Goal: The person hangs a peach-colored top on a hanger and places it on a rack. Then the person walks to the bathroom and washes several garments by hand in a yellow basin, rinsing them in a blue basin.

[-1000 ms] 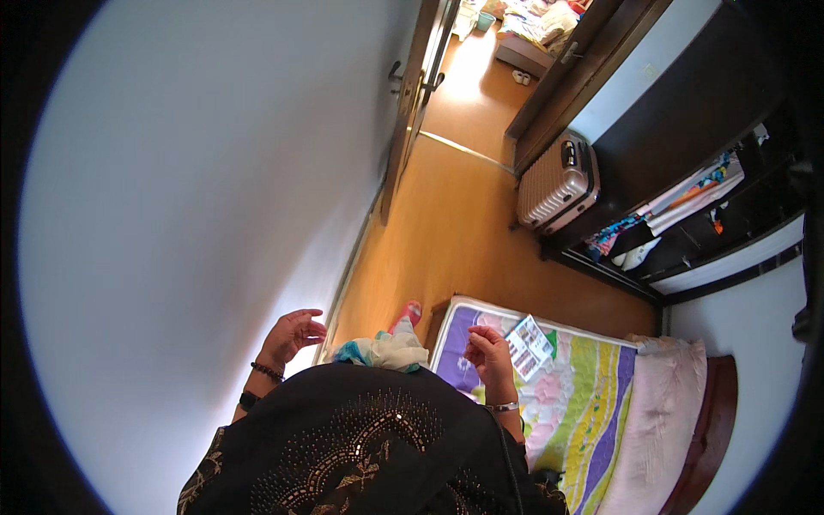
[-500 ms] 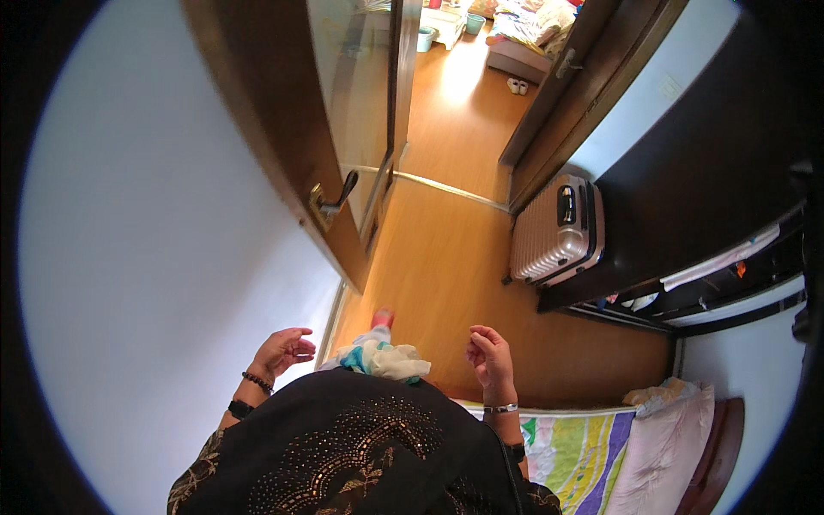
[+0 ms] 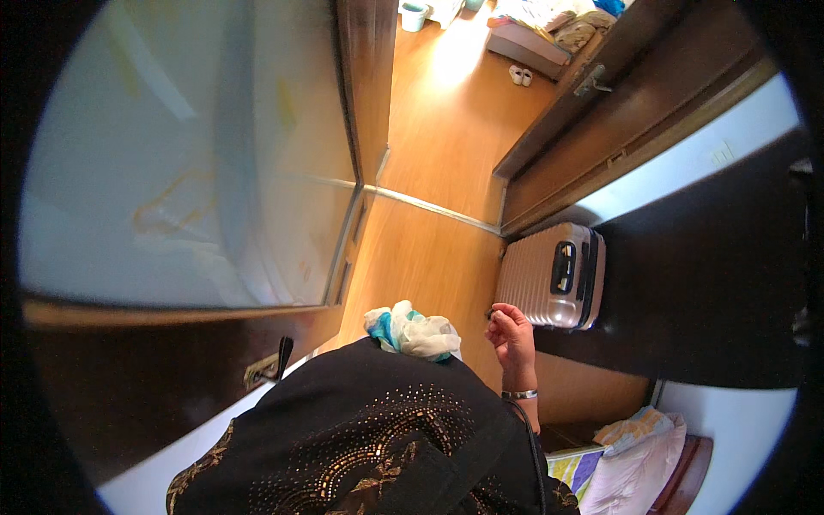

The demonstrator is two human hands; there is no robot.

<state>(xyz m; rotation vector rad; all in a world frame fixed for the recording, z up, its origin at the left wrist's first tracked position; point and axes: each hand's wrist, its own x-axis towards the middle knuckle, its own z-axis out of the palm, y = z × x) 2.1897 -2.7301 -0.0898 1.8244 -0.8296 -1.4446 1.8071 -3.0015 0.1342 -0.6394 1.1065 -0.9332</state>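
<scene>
The smooth wooden floor has a dark cabinet along its right edge. Near that edge stands a ribbed, pinkish suitcase, probably stiff, perhaps heavy, best lifted by its black handle. Near it, the right hand curls; whether it pinches anything I cannot tell. The left hand is hidden, state unknown.

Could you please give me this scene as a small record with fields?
Left hand: not in view
Right hand: loosely curled, nothing visibly held
Nearest to it in the picture: pinkish ribbed suitcase, beside a dark cupboard
In front of the black top: bunched white and teal cloth
Left side: wooden door with a glass pane and black handle
Lower right: part of a bed
Beyond the doorway: white slippers, pale blue bucket
</scene>
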